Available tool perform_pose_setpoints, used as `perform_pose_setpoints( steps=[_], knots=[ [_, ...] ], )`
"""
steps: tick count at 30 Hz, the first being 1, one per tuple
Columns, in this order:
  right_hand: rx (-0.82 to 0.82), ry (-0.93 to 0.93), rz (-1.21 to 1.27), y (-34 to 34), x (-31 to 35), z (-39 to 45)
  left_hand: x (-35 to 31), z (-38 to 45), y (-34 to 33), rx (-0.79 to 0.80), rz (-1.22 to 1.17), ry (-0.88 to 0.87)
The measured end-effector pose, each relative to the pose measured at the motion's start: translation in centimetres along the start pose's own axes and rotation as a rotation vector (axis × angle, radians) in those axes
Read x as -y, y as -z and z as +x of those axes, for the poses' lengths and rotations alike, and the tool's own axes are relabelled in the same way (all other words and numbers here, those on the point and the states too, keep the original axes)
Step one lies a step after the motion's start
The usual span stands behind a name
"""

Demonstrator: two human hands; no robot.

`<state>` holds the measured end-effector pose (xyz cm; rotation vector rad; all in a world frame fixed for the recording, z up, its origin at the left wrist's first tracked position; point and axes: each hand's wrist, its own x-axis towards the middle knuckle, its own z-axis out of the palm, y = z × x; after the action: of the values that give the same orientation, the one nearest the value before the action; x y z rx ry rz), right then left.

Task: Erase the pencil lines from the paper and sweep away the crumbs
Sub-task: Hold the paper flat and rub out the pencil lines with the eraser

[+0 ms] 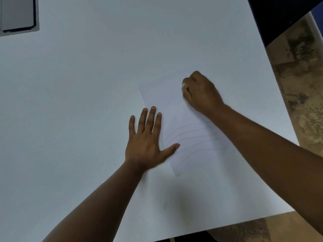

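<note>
A white sheet of paper [174, 109] lies tilted on the white table [78, 102], right of centre. Several faint curved pencil lines [194, 135] cross its lower half. My left hand [148, 137] lies flat with fingers spread on the paper's left edge, thumb on the sheet. My right hand [201, 91] is curled into a fist over the paper's upper right part, pinching a small white eraser [184, 85] that barely shows between the fingers. A tiny dark crumb [172, 96] sits on the paper to the left of that hand.
A grey flat device [17, 14] lies at the table's far left corner. The table's right edge [279, 102] runs close to my right arm, with mottled floor [300, 81] beyond. A small dark speck [123, 51] sits on the table farther back.
</note>
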<state>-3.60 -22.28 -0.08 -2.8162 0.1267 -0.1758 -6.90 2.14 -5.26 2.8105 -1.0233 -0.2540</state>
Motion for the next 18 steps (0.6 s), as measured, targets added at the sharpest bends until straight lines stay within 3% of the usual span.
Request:
perform_pose_setpoints(
  steps=[4,7,11,13,18],
  knots=[
    [0.003,-0.109,-0.020,0.4,-1.5,1.8,0.0,0.0,0.0,-0.003,-0.002,0.003],
    [-0.083,0.031,0.044,0.8,-1.4,0.4,0.1,0.0,-0.1,-0.016,-0.004,0.002],
    [0.072,0.255,-0.005,-0.4,0.9,-3.8,0.1,0.0,0.0,-0.013,-0.013,0.001],
    [0.139,0.283,-0.061,-0.7,0.8,-4.8,0.1,0.0,0.0,-0.009,-0.013,0.002],
    [0.108,0.303,-0.250,1.6,-3.4,-4.2,0.1,0.0,-0.1,-0.026,-0.005,0.006]
  ],
)
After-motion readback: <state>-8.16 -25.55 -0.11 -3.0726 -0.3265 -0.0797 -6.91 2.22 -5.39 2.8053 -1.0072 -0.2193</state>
